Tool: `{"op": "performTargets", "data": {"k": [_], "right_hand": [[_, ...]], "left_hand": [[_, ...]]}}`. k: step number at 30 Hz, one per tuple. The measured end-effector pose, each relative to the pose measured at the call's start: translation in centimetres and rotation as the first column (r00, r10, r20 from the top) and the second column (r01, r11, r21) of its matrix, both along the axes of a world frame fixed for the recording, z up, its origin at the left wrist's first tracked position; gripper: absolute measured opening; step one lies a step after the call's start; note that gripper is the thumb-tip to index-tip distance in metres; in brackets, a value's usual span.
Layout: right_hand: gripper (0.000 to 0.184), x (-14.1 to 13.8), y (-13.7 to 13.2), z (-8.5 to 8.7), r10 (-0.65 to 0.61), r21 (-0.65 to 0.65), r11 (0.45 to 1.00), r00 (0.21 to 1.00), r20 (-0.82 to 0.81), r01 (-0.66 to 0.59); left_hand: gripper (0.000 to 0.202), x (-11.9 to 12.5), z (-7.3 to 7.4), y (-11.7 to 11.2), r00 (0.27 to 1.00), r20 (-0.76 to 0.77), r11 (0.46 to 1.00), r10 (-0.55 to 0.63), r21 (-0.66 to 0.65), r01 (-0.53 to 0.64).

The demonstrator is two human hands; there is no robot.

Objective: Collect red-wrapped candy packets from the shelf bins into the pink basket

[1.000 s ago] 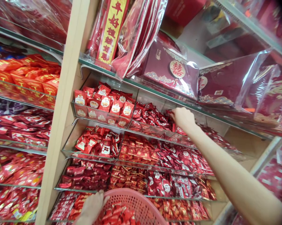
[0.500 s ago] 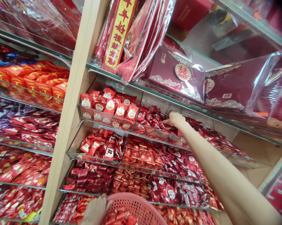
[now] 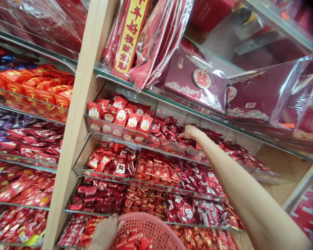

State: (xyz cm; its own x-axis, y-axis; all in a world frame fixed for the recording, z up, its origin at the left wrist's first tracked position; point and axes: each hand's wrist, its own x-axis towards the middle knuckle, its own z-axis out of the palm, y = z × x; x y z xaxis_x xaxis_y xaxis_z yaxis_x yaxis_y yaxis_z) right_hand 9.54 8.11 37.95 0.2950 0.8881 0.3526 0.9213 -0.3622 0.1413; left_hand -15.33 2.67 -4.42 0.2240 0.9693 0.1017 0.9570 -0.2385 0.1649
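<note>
My right hand [image 3: 189, 132] reaches up into a glass shelf bin of small dark red wrapped candies [image 3: 169, 128], its fingers curled down among the packets; whether they grip one is hidden. My left hand [image 3: 104, 232] holds the rim of a pink plastic basket [image 3: 156, 225] at the bottom of the view, fingers wrapped over its edge. Red candy packets [image 3: 133, 241] lie inside the basket.
Tiered glass shelves [image 3: 115, 133] hold several bins of red sweets. A beige wooden post [image 3: 78, 114] divides this rack from more shelves of orange-red packets [image 3: 36, 90] at the left. Above sit wrapped maroon gift boxes [image 3: 195, 83] and a red-and-yellow banner [image 3: 127, 34].
My right hand moved left and deeper into the dark red candy bin, fingers now pointing down into the packets. The left hand and basket stayed put.
</note>
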Motion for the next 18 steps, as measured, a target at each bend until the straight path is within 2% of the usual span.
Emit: {"op": "performTargets", "data": {"k": [5,9,13,16,18], "right_hand": [[0.048,0.2,-0.3,0.2,0.018,0.032,0.999,0.999,-0.043,-0.016],[0.054,-0.1,-0.1,-0.2,0.031,0.016,0.999,0.999,-0.045,-0.030],[0.059,0.3,0.5,-0.5,0.010,0.064,0.998,0.997,-0.078,-0.005],[0.055,0.4,0.2,0.0,-0.002,0.105,0.994,0.995,-0.096,0.012],[0.044,0.1,-0.6,0.8,-0.005,0.104,0.994,0.996,-0.092,0.015]], "left_hand": [[0.057,0.0,0.2,-0.1,1.000,0.014,1.000,0.000,-0.004,0.000],[0.057,0.0,0.4,-0.1,1.000,0.015,1.000,0.001,-0.006,-0.001],[0.056,0.0,0.3,0.1,1.000,0.015,1.000,-0.009,-0.020,0.009],[0.055,0.0,0.2,0.1,1.000,0.003,0.999,-0.017,-0.028,0.017],[0.056,0.0,0.2,0.1,1.000,0.010,1.000,-0.015,-0.023,0.016]]}}
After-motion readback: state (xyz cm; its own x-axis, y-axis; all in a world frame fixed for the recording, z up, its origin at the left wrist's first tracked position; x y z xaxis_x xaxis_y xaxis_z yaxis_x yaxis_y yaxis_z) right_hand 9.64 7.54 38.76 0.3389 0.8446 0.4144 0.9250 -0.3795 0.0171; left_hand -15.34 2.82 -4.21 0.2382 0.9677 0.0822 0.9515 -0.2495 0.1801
